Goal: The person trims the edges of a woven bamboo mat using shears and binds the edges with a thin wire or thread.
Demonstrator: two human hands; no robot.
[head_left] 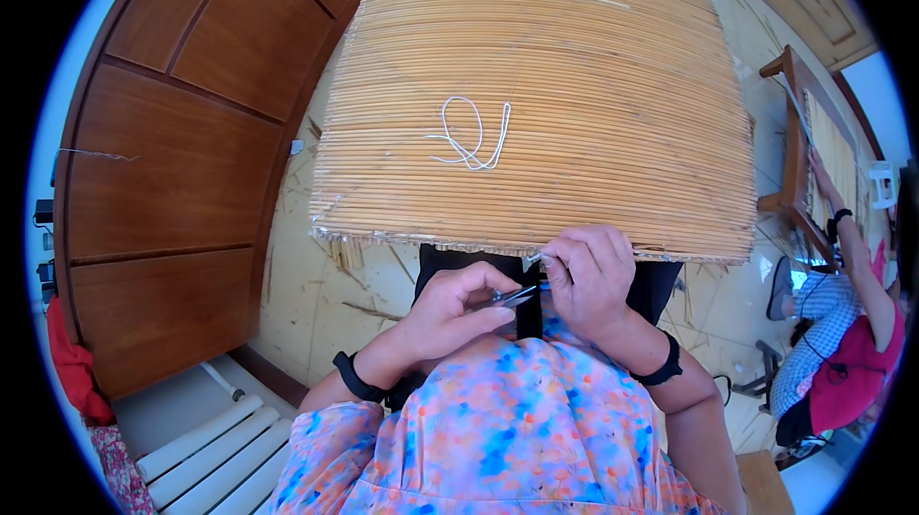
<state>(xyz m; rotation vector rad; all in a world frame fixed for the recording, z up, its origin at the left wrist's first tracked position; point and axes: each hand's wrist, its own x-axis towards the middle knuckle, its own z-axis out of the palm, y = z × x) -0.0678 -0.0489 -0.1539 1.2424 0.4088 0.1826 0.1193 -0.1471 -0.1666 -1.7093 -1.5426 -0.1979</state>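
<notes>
A mat of thin tan rods lies level in front of me, with a loose loop of white cord on it. My left hand is closed on small metal scissors, their pointed tips toward my right hand, just below the mat's near edge. My right hand is closed at that near edge, thumb and fingers pinched on a small pale bit at the edge, too small to make out clearly.
A wooden panelled cabinet stands at left, above a white slatted rack. At right, a co-worker sits with an arm over a wooden frame bearing pale material. Scraps lie on the tiled floor.
</notes>
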